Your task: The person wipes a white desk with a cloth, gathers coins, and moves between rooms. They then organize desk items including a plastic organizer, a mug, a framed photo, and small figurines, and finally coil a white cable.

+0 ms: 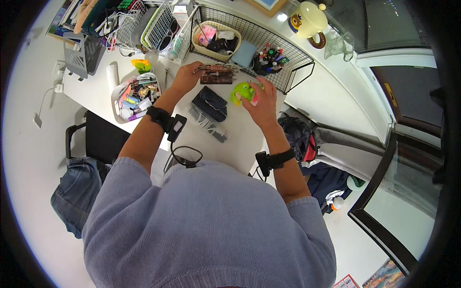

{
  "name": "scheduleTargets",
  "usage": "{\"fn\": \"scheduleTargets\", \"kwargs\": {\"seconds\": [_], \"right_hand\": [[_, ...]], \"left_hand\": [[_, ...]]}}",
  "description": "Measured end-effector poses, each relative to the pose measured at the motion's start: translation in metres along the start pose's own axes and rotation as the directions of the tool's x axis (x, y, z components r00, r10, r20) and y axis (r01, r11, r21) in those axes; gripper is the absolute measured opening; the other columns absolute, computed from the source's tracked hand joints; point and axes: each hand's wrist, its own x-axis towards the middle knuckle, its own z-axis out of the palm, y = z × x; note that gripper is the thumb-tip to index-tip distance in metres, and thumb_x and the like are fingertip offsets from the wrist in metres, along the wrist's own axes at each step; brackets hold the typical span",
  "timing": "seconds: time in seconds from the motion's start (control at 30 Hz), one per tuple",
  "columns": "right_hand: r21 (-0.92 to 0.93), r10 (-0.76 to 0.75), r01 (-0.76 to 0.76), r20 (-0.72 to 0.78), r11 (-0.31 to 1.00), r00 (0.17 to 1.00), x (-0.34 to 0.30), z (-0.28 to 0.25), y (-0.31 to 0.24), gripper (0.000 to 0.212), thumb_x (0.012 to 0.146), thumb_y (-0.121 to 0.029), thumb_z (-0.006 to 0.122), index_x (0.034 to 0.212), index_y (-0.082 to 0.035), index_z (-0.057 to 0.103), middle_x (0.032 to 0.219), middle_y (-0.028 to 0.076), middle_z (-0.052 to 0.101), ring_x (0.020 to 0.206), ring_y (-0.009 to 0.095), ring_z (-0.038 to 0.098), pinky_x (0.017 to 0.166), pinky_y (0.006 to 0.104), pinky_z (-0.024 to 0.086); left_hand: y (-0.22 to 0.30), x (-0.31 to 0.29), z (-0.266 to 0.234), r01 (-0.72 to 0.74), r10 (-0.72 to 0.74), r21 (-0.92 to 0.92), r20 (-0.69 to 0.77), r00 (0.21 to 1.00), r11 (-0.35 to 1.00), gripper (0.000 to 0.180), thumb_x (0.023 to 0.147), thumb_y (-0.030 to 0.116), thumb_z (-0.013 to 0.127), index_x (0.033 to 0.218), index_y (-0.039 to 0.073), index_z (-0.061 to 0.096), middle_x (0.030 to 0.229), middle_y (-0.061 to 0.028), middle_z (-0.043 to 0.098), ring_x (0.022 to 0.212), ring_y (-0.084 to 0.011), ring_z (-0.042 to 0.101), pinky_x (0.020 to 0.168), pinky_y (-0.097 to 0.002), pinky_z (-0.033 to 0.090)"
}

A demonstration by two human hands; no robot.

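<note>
My left hand [187,78] is at the far part of the white table [187,144], its fingers closed on the left end of a brown patterned flat object [216,78], whose kind I cannot make out. To the right, the fingers of my right hand [262,102] curl around a bright green frog toy [238,91] with bulging eyes and a pinkish mouth. Between my forearms lies a folded dark striped cloth [210,102]. It partly covers a clear plastic box [206,124] with white items inside.
Beyond my hands stands a black wire basket [297,62] with a cream bin [197,44] and many pens [271,57]. A white organizer [115,103] full of small items sits at left, near white baskets [158,29]. A yellow mug [307,21] stands at far right.
</note>
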Motion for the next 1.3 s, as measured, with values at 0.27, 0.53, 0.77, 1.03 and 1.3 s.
{"fn": "scheduleTargets", "kwargs": {"seconds": [0.27, 0.53, 0.77, 1.03, 1.3], "right_hand": [[0.157, 0.294, -0.253, -0.376, 0.955, 0.879, 0.012, -0.062, 0.034, 0.041, 0.080, -0.009, 0.067, 0.116, 0.001, 0.050, 0.110, 0.016, 0.053, 0.088, 0.023, 0.057, 0.067, 0.0305, 0.052], [0.388, 0.415, -0.285, -0.312, 0.877, 0.854, 0.026, -0.061, 0.057, 0.036, 0.078, -0.008, 0.070, 0.108, 0.002, 0.051, 0.095, 0.011, 0.056, 0.078, 0.017, 0.057, 0.067, 0.0276, 0.052], [0.606, 0.472, -0.141, -0.430, 0.783, 0.770, 0.009, -0.094, 0.048, 0.030, 0.075, 0.002, 0.069, 0.098, -0.002, 0.051, 0.094, 0.006, 0.053, 0.083, 0.013, 0.056, 0.066, 0.0249, 0.051], [-0.292, 0.196, -0.267, -0.252, 0.918, 0.948, 0.035, -0.039, 0.077, 0.035, 0.073, -0.015, 0.067, 0.103, -0.007, 0.050, 0.114, 0.014, 0.050, 0.096, 0.033, 0.056, 0.073, 0.0407, 0.051], [-0.251, 0.178, -0.211, -0.150, 0.945, 0.973, 0.043, -0.015, 0.102, 0.034, 0.080, -0.013, 0.062, 0.111, -0.004, 0.050, 0.121, 0.016, 0.048, 0.108, 0.034, 0.050, 0.088, 0.0415, 0.046]], "left_hand": [[0.003, -0.004, -0.001, 0.107, -0.107, 0.018, -0.008, 0.994, 0.994, 0.023, 0.080, 0.014, 0.064, 0.100, 0.003, 0.060, 0.082, -0.0217, 0.062, 0.076, -0.0374, 0.061, 0.066, -0.0382, 0.047], [0.001, -0.006, 0.001, 0.128, -0.128, -0.002, 0.019, 0.992, 0.992, 0.023, 0.080, 0.014, 0.064, 0.100, 0.003, 0.061, 0.080, -0.0212, 0.062, 0.077, -0.0364, 0.061, 0.067, -0.0371, 0.047], [-0.003, -0.003, 0.003, 0.040, -0.040, -0.007, -0.044, 0.998, 0.999, 0.022, 0.081, 0.014, 0.064, 0.100, 0.002, 0.061, 0.077, -0.0195, 0.062, 0.070, -0.0324, 0.061, 0.065, -0.0358, 0.047], [-0.016, -0.005, 0.008, 0.105, -0.102, -0.096, 0.037, 0.994, 0.990, 0.025, 0.083, 0.017, 0.064, 0.103, 0.002, 0.059, 0.078, -0.0169, 0.063, 0.069, -0.0249, 0.060, 0.064, -0.0332, 0.046], [-0.005, -0.005, 0.003, 0.071, -0.071, -0.005, 0.019, 0.997, 0.997, 0.026, 0.084, 0.019, 0.065, 0.103, 0.002, 0.060, 0.079, -0.0154, 0.064, 0.070, -0.0232, 0.060, 0.065, -0.0327, 0.047]]}}
